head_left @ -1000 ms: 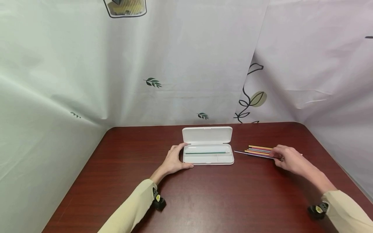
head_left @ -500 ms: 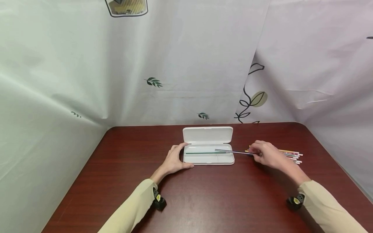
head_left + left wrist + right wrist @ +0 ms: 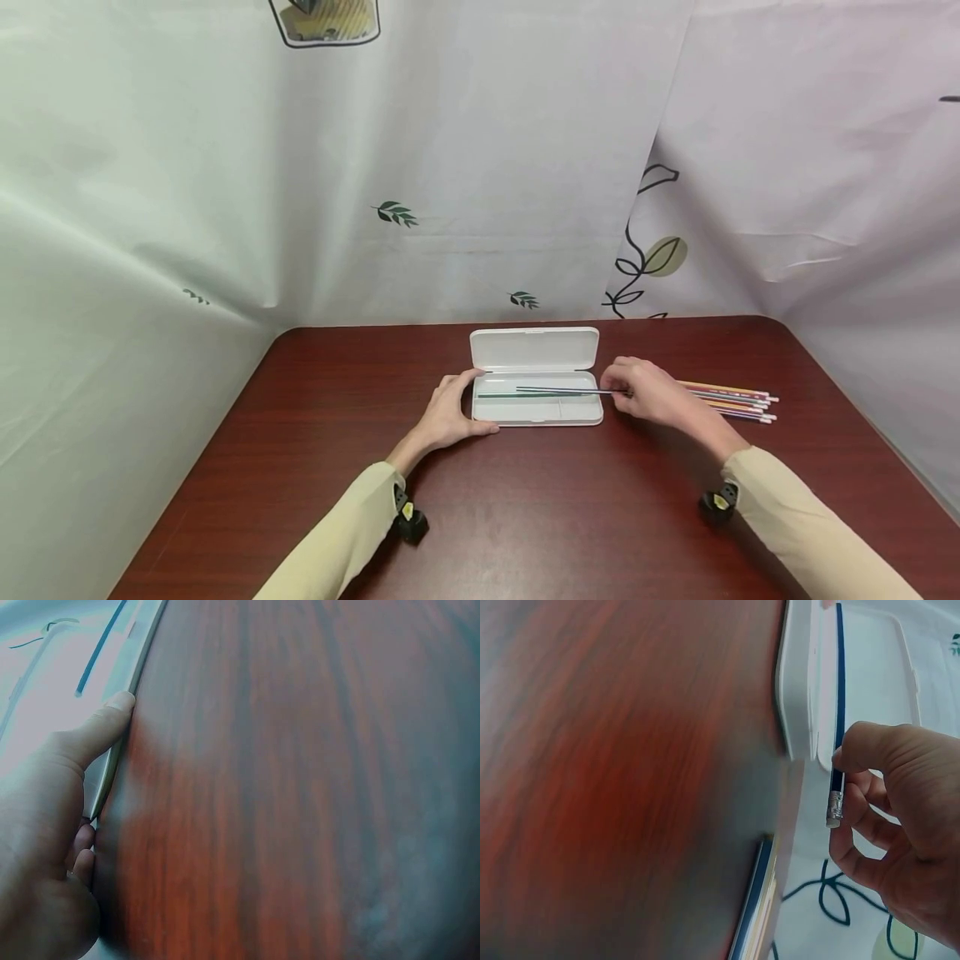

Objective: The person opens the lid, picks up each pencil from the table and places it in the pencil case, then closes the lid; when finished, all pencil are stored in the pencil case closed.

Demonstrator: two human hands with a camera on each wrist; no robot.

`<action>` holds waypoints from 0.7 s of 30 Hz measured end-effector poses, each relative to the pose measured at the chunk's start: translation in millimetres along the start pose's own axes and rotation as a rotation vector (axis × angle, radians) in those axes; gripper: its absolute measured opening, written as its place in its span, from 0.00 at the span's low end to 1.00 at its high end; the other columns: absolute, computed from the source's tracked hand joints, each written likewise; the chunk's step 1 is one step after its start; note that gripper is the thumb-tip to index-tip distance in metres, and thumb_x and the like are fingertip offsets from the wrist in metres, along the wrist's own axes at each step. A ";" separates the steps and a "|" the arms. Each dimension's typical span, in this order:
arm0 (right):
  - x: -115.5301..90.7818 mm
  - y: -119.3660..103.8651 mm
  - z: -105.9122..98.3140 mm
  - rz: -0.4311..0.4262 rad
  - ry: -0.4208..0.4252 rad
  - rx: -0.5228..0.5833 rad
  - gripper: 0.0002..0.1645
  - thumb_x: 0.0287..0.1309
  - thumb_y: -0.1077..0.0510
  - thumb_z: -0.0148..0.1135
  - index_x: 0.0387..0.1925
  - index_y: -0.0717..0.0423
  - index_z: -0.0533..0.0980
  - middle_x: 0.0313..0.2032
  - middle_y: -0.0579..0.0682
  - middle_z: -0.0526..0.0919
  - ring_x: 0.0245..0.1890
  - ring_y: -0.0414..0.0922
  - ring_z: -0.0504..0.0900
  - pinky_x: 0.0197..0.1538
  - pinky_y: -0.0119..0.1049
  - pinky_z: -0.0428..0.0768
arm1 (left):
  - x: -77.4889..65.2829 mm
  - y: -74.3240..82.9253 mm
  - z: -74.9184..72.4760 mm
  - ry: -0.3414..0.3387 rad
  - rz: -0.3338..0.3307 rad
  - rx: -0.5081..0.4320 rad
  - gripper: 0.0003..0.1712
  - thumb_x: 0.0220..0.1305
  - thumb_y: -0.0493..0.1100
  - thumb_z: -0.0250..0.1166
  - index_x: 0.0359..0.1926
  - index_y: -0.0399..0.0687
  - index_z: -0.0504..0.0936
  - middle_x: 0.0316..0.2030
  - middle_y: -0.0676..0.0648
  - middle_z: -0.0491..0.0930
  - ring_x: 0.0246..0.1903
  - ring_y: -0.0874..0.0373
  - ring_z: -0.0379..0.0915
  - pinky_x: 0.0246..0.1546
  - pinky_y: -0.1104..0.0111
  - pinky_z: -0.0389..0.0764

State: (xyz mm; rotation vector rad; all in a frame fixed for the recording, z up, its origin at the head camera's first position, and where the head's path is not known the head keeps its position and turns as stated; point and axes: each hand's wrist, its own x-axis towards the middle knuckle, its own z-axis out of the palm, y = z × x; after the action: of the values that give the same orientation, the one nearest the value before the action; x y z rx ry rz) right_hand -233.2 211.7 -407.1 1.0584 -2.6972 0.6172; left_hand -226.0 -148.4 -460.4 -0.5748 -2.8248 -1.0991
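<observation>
A white pencil case [image 3: 517, 423] lies with its lid [image 3: 534, 350] raised at the back. Across its left end, my left hand [image 3: 447, 410] holds it, thumb at the front edge and fingers toward the back corner. One green pencil [image 3: 491, 395] rests lengthwise inside. My right hand [image 3: 645, 392] is at the case's right end, pinching a dark blue pencil [image 3: 838, 697] near its white eraser [image 3: 833, 823]. This pencil points left over the case, its far end above the green one. Both pencils appear close to parallel in the head view.
Right of the case, partly behind the right forearm, several colored pencils [image 3: 731, 390] lie in a bunch with white erasers pointing right. The dark red wooden table [image 3: 525, 508] extends toward the front. A white patterned cloth [image 3: 465, 167] hangs behind and at both sides.
My right hand has drawn the dark blue pencil from the bunch and carried it left until most of it lies over the case. My left hand has stayed on the case.
</observation>
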 end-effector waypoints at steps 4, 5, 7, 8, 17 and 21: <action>10.1 -4.9 5.5 -0.013 -0.013 -0.002 0.12 0.47 0.73 0.67 0.31 0.54 0.81 0.30 0.41 0.75 0.30 0.41 0.72 0.34 0.38 0.74 | -0.2 -0.3 0.3 0.007 0.006 -0.006 0.51 0.41 0.52 0.84 0.68 0.54 0.70 0.58 0.42 0.73 0.60 0.43 0.64 0.57 0.48 0.66; 12.3 -6.4 6.6 -0.015 -0.018 -0.002 0.12 0.48 0.72 0.67 0.31 0.54 0.81 0.31 0.41 0.75 0.30 0.41 0.72 0.34 0.38 0.74 | -0.3 -0.2 0.3 0.006 0.006 -0.007 0.51 0.41 0.52 0.84 0.68 0.54 0.70 0.58 0.42 0.73 0.60 0.43 0.64 0.58 0.47 0.66; 16.9 -9.5 8.9 -0.017 -0.029 0.001 0.12 0.48 0.72 0.66 0.32 0.55 0.81 0.31 0.42 0.75 0.31 0.42 0.72 0.34 0.38 0.74 | -0.3 -0.1 0.1 0.003 0.007 -0.007 0.51 0.41 0.53 0.83 0.68 0.54 0.70 0.59 0.41 0.72 0.60 0.43 0.64 0.58 0.47 0.66; 19.1 -10.9 10.2 -0.019 -0.034 0.002 0.12 0.48 0.72 0.66 0.32 0.55 0.81 0.32 0.43 0.76 0.31 0.42 0.72 0.34 0.38 0.74 | -0.4 0.0 -0.1 0.001 0.006 -0.006 0.51 0.41 0.53 0.83 0.68 0.54 0.70 0.59 0.41 0.72 0.60 0.43 0.64 0.58 0.47 0.66; 35.7 -20.5 19.8 -0.058 -0.059 0.014 0.11 0.49 0.73 0.65 0.33 0.57 0.82 0.33 0.45 0.78 0.32 0.43 0.75 0.36 0.40 0.76 | -0.3 -0.3 -1.0 -0.003 0.015 -0.003 0.52 0.42 0.54 0.83 0.68 0.53 0.70 0.58 0.42 0.73 0.60 0.44 0.64 0.57 0.48 0.66; 40.2 -23.8 22.8 -0.058 -0.078 0.025 0.11 0.49 0.73 0.64 0.33 0.57 0.83 0.32 0.45 0.78 0.31 0.42 0.75 0.35 0.39 0.76 | 0.0 -1.1 -0.3 -0.001 0.013 -0.004 0.52 0.41 0.53 0.83 0.68 0.53 0.70 0.58 0.42 0.72 0.60 0.43 0.64 0.57 0.48 0.66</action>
State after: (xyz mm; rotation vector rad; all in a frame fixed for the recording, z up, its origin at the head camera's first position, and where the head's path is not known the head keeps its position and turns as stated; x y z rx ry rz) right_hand -246.7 161.6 -407.7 1.1869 -2.7199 0.6131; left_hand -226.4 -149.3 -460.9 -0.5936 -2.8157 -1.1026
